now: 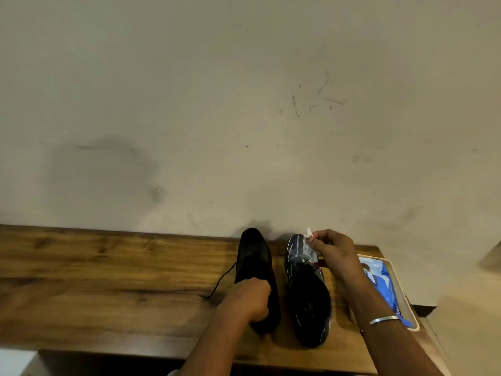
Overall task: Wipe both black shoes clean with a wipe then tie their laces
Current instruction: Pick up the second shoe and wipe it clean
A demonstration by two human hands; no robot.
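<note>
Wood table (108, 280): brown plank top against a pale, scuffed wall (217, 104); both shoes stand on it side by side, toes toward the wall.
Left shoe (254, 256): black, upright, just beside the other shoe and not touching it; one loose lace (219, 280) trails off its left side onto the wood.
Left hand (249, 299): fingers curled over the left shoe's opening near the heel, gripping it from above.
Right shoe (309, 294): black and glossy with pale streaks of reflected light; its opening faces up.
Right hand (333, 253): raised over the right shoe's toe, fingertips pinching the wipe; a silver bracelet (383, 319) circles the wrist.
Wipe (309, 234): white, crumpled, hanging from the pinch down to the toe of the right shoe; whether it presses on the leather cannot be told.
Tray (404, 294): cream, at the table's right end, just beyond the right forearm, holding a blue packet (385, 286).
</note>
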